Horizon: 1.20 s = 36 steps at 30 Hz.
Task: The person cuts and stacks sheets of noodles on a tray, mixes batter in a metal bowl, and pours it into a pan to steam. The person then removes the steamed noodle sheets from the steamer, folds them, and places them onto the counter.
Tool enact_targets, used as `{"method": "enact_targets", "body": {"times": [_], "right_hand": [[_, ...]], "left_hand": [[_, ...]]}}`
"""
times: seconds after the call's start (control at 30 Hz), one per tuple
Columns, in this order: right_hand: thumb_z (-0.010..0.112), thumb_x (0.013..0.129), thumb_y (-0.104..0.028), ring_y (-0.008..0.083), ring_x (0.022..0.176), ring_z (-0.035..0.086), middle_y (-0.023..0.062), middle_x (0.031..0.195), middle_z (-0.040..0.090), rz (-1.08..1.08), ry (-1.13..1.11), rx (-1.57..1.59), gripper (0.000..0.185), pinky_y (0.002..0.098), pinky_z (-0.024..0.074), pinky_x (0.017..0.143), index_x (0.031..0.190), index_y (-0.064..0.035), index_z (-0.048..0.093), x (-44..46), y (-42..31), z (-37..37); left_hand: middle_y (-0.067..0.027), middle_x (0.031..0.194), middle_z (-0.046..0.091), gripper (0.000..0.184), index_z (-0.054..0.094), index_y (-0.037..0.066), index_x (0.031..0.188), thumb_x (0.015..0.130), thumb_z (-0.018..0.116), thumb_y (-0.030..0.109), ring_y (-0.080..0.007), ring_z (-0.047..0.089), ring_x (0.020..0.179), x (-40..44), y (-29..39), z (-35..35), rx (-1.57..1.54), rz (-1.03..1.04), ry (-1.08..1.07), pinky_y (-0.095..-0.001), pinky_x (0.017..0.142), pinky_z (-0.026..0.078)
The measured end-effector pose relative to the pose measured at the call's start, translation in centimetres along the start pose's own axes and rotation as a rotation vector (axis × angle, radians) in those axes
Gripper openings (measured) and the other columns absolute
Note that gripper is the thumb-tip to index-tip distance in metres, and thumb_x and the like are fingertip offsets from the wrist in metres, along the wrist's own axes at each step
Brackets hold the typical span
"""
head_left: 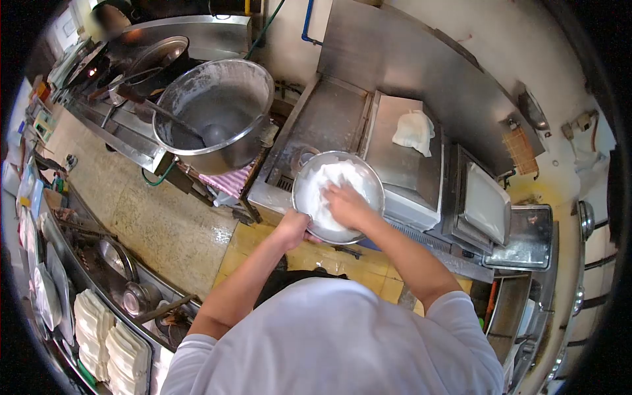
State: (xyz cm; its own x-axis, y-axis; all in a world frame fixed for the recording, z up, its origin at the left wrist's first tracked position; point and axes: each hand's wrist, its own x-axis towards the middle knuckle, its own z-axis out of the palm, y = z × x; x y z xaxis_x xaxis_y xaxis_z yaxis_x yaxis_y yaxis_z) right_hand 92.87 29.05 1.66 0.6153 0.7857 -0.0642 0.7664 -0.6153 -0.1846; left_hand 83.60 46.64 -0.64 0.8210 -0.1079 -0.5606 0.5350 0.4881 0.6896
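A round metal bowl (376, 181) with white powder (322, 204) in it is in front of me, at the edge of the steel counter. My left hand (294, 228) is closed on the bowl's near left rim. Inside the bowl is my right hand (347, 205), its fingers stretched out and partly sunk in the powder. Their tips are hidden, and I cannot make out anything held in them.
Left of the bowl stands a large metal pot (253, 112) with a long-handled tool leaning inside. A white cloth (415, 131) lies on the steel box at right, near a tray (486, 204). Stacked white containers (92, 329) are at lower left. A person (108, 20) is at upper left.
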Motion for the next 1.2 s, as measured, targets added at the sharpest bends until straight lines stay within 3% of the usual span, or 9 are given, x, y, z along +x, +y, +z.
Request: {"method": "enact_targets", "body": {"times": [0.1, 0.2, 0.23, 0.37, 0.5, 0.63, 0.87, 1.1, 1.2], "right_hand": [[0.057, 0.088, -0.015, 0.043, 0.138, 0.044, 0.0207, 0.146, 0.052, -0.173, -0.177, -0.097, 0.038, 0.0572, 0.0314, 0.116, 0.124, -0.0079, 0.067, -0.5, -3.2, -3.4], [0.057, 0.088, -0.015, 0.0429, 0.135, 0.047, 0.0194, 0.144, 0.054, 0.033, -0.123, 0.037, 0.034, 0.0589, 0.0333, 0.114, 0.119, -0.0067, 0.069, -0.1, -1.0, -2.6], [0.057, 0.088, -0.013, 0.0406, 0.131, 0.051, 0.0192, 0.139, 0.058, 0.007, 0.1, -0.113, 0.033, 0.0568, 0.0367, 0.111, 0.117, -0.0057, 0.07, 0.3, -0.5, -1.3], [0.055, 0.086, -0.008, 0.0359, 0.121, 0.06, 0.0198, 0.131, 0.063, -0.212, -0.013, -0.012, 0.032, 0.0465, 0.0412, 0.11, 0.114, -0.003, 0.07, 0.6, -2.2, 0.1], [0.052, 0.085, -0.004, 0.0371, 0.123, 0.058, 0.0225, 0.132, 0.061, 0.048, -0.149, 0.057, 0.031, 0.0416, 0.0443, 0.109, 0.111, 0.0019, 0.069, 1.2, -1.2, -0.7], [0.054, 0.083, 0.0, 0.0356, 0.12, 0.06, 0.0231, 0.129, 0.062, 0.06, 0.107, 0.02, 0.027, 0.0428, 0.0495, 0.102, 0.106, 0.0038, 0.068, 2.7, -1.9, 1.2], [0.052, 0.081, 0.006, 0.0391, 0.101, 0.064, 0.0214, 0.101, 0.063, 0.187, 0.147, 0.13, 0.018, 0.0465, 0.0531, 0.089, 0.089, 0.0007, 0.067, 1.6, -3.5, -0.8], [0.056, 0.082, -0.001, 0.0439, 0.12, 0.057, 0.0298, 0.119, 0.062, 0.52, 0.062, 0.07, 0.024, 0.0481, 0.046, 0.103, 0.103, 0.0077, 0.066, 2.3, -7.3, -3.8], [0.058, 0.082, -0.004, 0.0488, 0.132, 0.047, 0.0369, 0.135, 0.052, 0.4, 0.027, 0.168, 0.043, 0.0476, 0.038, 0.113, 0.122, 0.0129, 0.06, 2.0, -8.3, 1.6]], "left_hand": [[-0.0256, 0.112, 0.059, 0.047, 0.042, -0.015, 0.131, 0.086, 0.044, -0.005, -0.0403, 0.068, 0.088, -0.9, 1.0, 0.0, 0.002, 0.031, 0.009, -0.0495, 0.063, 0.066], [-0.0256, 0.111, 0.06, 0.048, 0.041, -0.015, 0.132, 0.085, 0.044, -0.006, -0.0397, 0.068, 0.087, -0.9, 1.2, -0.4, -0.003, 0.042, 0.006, -0.0494, 0.063, 0.066], [-0.0257, 0.11, 0.06, 0.048, 0.041, -0.014, 0.132, 0.085, 0.044, -0.006, -0.0395, 0.069, 0.087, -0.8, 1.1, -0.6, -0.002, 0.036, 0.005, -0.0495, 0.062, 0.066], [-0.0259, 0.109, 0.06, 0.046, 0.043, -0.015, 0.13, 0.084, 0.044, -0.007, -0.0399, 0.069, 0.085, -0.6, 1.5, -1.5, -0.012, 0.046, -0.013, -0.0501, 0.062, 0.066], [-0.0263, 0.107, 0.06, 0.041, 0.046, -0.019, 0.124, 0.084, 0.045, -0.007, -0.0407, 0.069, 0.084, -0.4, 1.3, -2.8, -0.034, 0.047, 0.008, -0.051, 0.061, 0.065], [-0.0234, 0.114, 0.059, 0.045, 0.045, -0.012, 0.131, 0.086, 0.043, -0.007, -0.0388, 0.066, 0.096, -0.4, 1.8, -4.1, 0.01, -0.025, -0.027, -0.0546, 0.07, 0.064], [-0.0229, 0.111, 0.06, 0.041, 0.046, -0.015, 0.128, 0.088, 0.045, -0.004, -0.0379, 0.068, 0.088, -0.6, 2.5, -6.7, 0.049, -0.034, -0.017, -0.0518, 0.069, 0.065], [-0.023, 0.106, 0.061, 0.037, 0.047, -0.019, 0.124, 0.089, 0.046, -0.006, -0.0367, 0.068, 0.085, -1.7, 3.7, -6.9, 0.023, -0.009, -0.039, -0.0503, 0.067, 0.065], [-0.0226, 0.104, 0.061, 0.039, 0.045, -0.017, 0.126, 0.089, 0.047, -0.007, -0.0365, 0.068, 0.084, -1.1, 3.8, -6.6, 0.031, -0.015, -0.025, -0.0503, 0.066, 0.065]]}}
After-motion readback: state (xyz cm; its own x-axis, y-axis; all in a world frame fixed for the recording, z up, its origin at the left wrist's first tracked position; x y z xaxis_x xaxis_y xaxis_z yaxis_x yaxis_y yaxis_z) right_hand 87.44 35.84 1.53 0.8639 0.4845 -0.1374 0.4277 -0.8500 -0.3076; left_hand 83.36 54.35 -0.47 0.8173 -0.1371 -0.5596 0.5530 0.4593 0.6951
